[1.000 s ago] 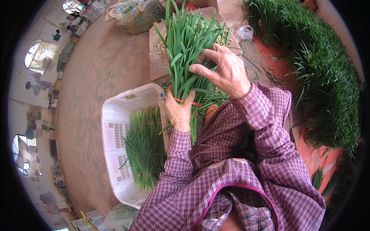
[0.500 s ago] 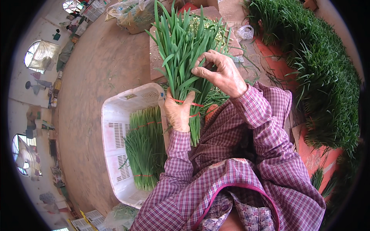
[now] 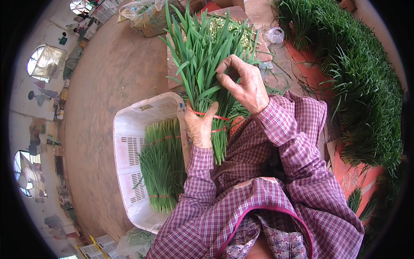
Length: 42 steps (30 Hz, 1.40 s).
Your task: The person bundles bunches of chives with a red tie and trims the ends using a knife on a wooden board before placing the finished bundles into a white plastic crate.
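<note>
A bundle of long flat green leaves, likely garlic chives, stands upright in front of me with its leaf tips pointing away. My left hand is closed around its lower stems, where a red band circles the bundle. Another red band crosses the stems lower down. At the bundle's right side my right hand is bent with thumb and forefinger curled together in a pinch among the leaves. Whether a leaf lies between those fingertips is too fine to make out.
A white plastic crate left of my knees holds several banded chive bundles. Loose chives are heaped along the right on red sheeting. Ahead is a low board with trimmings; a stuffed plastic bag lies far left of it.
My right hand has shifted slightly left and toward me, its thumb and forefinger drawing closer together. The bundle leans a little further left; my left hand keeps its hold.
</note>
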Motion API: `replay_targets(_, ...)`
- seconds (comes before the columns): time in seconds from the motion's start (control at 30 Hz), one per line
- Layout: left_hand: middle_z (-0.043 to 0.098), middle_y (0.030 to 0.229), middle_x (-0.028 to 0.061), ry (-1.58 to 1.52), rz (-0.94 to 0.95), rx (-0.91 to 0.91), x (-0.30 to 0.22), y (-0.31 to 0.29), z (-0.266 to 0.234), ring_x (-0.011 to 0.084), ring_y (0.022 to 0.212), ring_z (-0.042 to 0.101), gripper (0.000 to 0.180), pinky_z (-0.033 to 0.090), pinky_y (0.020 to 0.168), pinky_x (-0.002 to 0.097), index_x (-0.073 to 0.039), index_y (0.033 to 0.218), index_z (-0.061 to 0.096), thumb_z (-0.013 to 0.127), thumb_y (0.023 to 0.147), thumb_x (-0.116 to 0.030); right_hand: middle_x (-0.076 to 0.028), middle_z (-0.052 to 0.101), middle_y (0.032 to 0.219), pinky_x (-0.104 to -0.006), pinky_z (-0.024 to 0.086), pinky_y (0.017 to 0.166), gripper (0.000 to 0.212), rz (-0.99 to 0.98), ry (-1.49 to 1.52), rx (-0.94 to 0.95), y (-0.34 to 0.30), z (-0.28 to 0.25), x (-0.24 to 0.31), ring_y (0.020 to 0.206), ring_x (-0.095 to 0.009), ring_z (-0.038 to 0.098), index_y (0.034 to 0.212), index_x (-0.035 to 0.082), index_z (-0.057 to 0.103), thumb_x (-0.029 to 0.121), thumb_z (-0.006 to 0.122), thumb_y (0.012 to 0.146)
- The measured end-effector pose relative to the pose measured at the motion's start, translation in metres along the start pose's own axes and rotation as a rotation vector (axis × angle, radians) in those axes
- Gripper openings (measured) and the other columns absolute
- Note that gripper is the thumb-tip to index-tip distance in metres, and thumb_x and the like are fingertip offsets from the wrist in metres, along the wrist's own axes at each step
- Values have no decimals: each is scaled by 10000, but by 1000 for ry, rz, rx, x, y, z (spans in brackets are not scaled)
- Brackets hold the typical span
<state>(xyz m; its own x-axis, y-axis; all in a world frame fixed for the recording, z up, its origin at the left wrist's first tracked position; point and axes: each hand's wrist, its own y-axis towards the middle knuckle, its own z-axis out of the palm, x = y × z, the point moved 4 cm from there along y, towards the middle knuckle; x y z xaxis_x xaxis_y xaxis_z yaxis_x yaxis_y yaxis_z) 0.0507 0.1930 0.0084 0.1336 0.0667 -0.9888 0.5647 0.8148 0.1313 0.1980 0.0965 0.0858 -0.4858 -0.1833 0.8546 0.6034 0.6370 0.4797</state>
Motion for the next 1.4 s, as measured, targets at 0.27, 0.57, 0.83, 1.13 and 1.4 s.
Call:
replay_targets(0.27,712,1033,26,10,2,7,-1,0,2,123,888,664,432,549,800,290,-42,1196,622,796,803,1,-94,679,865,-340,544,737,192,-113,-70,20,3,0,5,795,-235,679,1033,11,680,75,666,852)
replay_targets(0.57,716,1035,22,71,-15,1,0,2,1,117,877,660,426,543,803,286,-45,1194,626,796,803,-21,-51,694,917,-281,517,806,158,-102,-83,4,2,-3,0,879,-138,653,1032,13,694,132,698,928)
replay_targets(0.83,734,1008,42,196,87,-36,5,3,-5,128,854,673,432,549,798,296,-27,1192,625,809,802,-52,-53,670,857,-323,517,726,153,-264,-284,-285,12,-53,40,797,-188,645,927,62,723,215,730,916)
replay_targets(1.13,740,957,62,299,200,-28,9,8,2,145,829,689,436,553,785,313,-25,1157,624,837,782,-94,-35,568,852,-380,514,677,148,-280,-662,-4,-9,5,44,848,-251,605,908,152,664,206,743,796)
replay_targets(1.4,741,947,68,402,205,-59,-6,5,2,165,813,698,431,552,774,321,-25,1147,630,839,779,-104,-43,538,867,-381,510,676,242,-340,-641,-19,-10,10,46,857,-258,596,985,154,676,164,743,753)
